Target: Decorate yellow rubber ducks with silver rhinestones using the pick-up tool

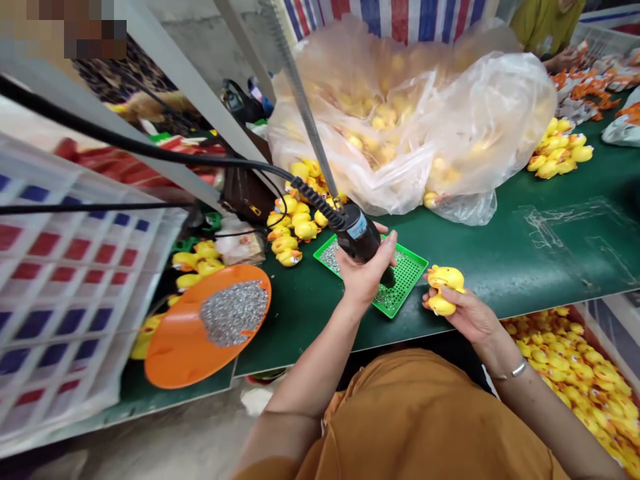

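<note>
My left hand (366, 275) is wrapped round a black electric screwdriver (356, 230), which hangs from a coil spring and has a black cable at its top. Its lower end points down over a green perforated tray (409, 283) holding small silver screws. To the right of the tray, my right hand (475, 319) grips a yellow toy duck (445, 279) between thumb and fingers, just above the table's front edge. The screwdriver and the duck are apart. My hand hides part of the tray, and the driver's tip is hard to make out.
An orange dish (173, 347) of silver screws lies at left on the green table (505, 257). Yellow ducks (300, 223) are piled behind the tray. A large plastic bag (490, 127) of ducks stands at the back. A bin of ducks (585, 373) sits lower right. Another person (545, 27) works far right.
</note>
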`<state>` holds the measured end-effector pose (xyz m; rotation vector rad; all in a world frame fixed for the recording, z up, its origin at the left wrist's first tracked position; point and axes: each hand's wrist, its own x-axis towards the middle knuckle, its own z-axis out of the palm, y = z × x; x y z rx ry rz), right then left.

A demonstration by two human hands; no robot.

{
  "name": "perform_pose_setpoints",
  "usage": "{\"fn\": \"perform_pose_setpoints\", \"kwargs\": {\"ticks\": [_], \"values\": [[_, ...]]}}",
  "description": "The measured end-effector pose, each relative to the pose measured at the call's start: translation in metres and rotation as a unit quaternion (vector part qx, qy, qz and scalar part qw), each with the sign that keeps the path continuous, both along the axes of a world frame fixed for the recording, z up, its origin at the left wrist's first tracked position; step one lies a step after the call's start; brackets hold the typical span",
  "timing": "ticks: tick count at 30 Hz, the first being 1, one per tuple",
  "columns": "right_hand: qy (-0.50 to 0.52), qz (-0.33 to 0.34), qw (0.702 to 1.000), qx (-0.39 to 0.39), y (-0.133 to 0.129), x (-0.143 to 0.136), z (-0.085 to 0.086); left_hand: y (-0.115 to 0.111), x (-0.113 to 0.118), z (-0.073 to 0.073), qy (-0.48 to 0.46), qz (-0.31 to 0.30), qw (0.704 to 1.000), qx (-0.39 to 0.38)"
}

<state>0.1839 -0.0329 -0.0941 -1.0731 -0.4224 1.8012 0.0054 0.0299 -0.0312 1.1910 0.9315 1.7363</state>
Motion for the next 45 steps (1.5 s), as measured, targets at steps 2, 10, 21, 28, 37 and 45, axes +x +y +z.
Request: {"fn": "perform_pose_setpoints", "kwargs": {"ticks": [2,10,21,28,37,45], "values": [[0.004,-0.002,1.0,-0.013,-0.002,-0.003,-0.001,-0.004,0.0,-0.001,0.002,-0.006,1.0,-0.006],[-0.011,0.002,0.999,-0.048,-0.014,-0.017,-0.008,-0.005,0.002,-0.006,0.011,0.001,1.0,0.001],[-0.069,0.001,0.996,-0.05,-0.01,-0.022,-0.01,-0.007,0.007,0.008,-0.003,0.0,0.999,0.032],[-0.057,-0.034,0.994,-0.082,-0.002,-0.019,-0.007,-0.014,0.032,0.043,-0.1,-0.056,0.991,0.069],[-0.012,-0.033,0.995,-0.093,-0.003,-0.016,-0.009,-0.024,0.05,0.04,-0.126,-0.109,0.985,0.047],[-0.007,-0.015,0.998,-0.065,-0.001,-0.016,-0.005,-0.021,0.053,0.037,-0.103,-0.113,0.987,0.057]]}}
